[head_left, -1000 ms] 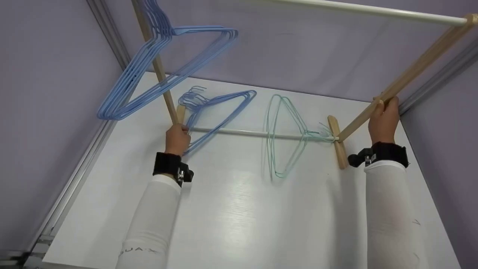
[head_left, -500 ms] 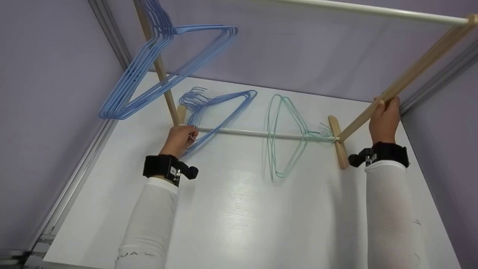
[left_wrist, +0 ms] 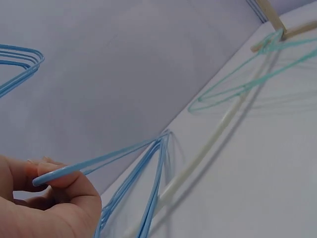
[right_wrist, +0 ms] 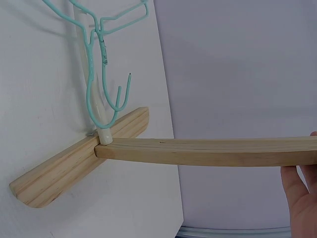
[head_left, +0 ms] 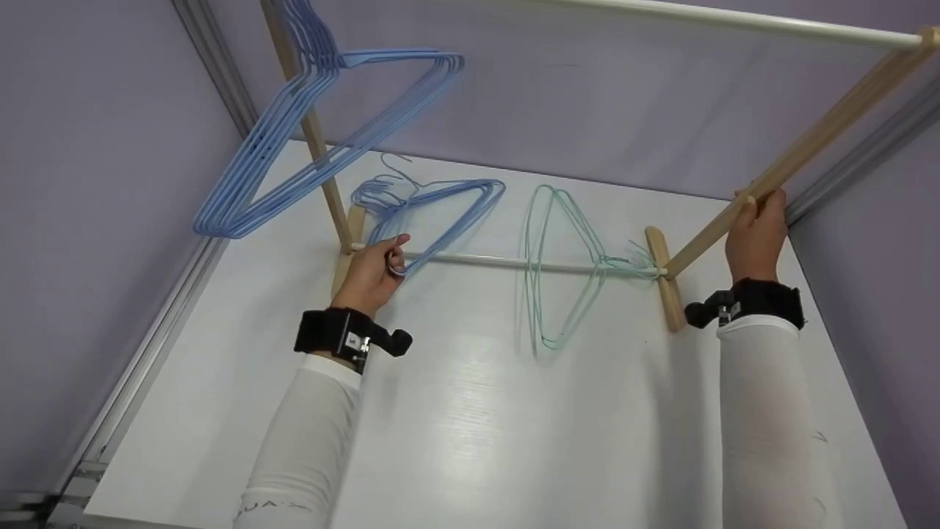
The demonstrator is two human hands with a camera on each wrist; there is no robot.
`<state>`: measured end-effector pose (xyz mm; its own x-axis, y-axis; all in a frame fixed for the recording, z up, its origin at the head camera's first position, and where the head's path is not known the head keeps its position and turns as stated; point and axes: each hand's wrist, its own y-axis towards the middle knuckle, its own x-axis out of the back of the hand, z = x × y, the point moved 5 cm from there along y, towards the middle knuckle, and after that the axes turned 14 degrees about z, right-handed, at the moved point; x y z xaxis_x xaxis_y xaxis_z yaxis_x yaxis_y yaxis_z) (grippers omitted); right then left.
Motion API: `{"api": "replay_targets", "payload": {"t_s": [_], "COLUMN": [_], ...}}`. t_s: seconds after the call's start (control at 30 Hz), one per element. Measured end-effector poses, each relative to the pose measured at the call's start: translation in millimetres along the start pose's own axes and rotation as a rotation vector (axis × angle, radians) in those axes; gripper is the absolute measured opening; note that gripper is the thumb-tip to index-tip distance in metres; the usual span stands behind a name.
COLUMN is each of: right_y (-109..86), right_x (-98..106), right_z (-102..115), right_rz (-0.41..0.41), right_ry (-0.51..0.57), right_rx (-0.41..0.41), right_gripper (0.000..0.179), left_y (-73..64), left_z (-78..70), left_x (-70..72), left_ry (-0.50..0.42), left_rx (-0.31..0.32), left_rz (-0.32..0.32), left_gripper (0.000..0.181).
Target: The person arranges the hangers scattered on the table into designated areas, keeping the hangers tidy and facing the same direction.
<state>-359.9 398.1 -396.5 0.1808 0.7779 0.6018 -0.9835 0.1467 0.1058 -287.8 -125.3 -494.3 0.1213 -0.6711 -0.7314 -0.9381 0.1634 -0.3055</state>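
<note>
My left hand [head_left: 374,275] pinches one corner of a blue wire hanger [left_wrist: 62,172] between thumb and fingers. That hanger is lifted partly off a small pile of blue hangers [left_wrist: 151,198], which lies over the low white rail of a wooden clothes rack at left. The rack's right wooden post [head_left: 815,136] is held in my right hand [head_left: 756,239]; the right wrist view shows its fingers at the post's edge [right_wrist: 237,151]. Beside the post's foot, green wire hangers [right_wrist: 96,34] lie over the other end of the low rail [head_left: 492,260].
Several blue hangers [head_left: 312,70] hang in a bunch from the rack's upper left. The upper white rail [head_left: 734,20] crosses overhead to the right post. Under the rack is a white table [head_left: 470,411], with lilac walls [head_left: 587,110] behind and at both sides.
The left hand has left the foot of the left post and moved right, taking the corner of a blue hanger, whose hook now stands up from the pile. The right hand stays on its post.
</note>
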Motion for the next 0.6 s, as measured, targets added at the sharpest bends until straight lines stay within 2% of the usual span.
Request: {"api": "replay_targets", "payload": {"t_s": [0.17,0.4,0.6], "right_y": [0.2,0.4,0.8], "right_x": [-1.2,-2.4,-1.9], "right_z": [-0.6,1.2,2.1], "right_rz": [0.002,0.005,-0.007], "right_ry": [0.001,-0.002,-0.003], "right_rx": [0.002,0.01,0.013], "right_gripper": [0.042,0.042,0.043], "left_y": [-1.9,-8.0,-10.7], "left_z": [2.7,5.5,6.4], "left_x": [-11.9,-29.4,-42.1], "left_ry": [-0.015,0.008,0.115], "left_rx": [-0.032,-0.072,-0.096], "left_rz": [0.033,0.136,0.21], "left_gripper": [0.026,0.031,0.037]}}
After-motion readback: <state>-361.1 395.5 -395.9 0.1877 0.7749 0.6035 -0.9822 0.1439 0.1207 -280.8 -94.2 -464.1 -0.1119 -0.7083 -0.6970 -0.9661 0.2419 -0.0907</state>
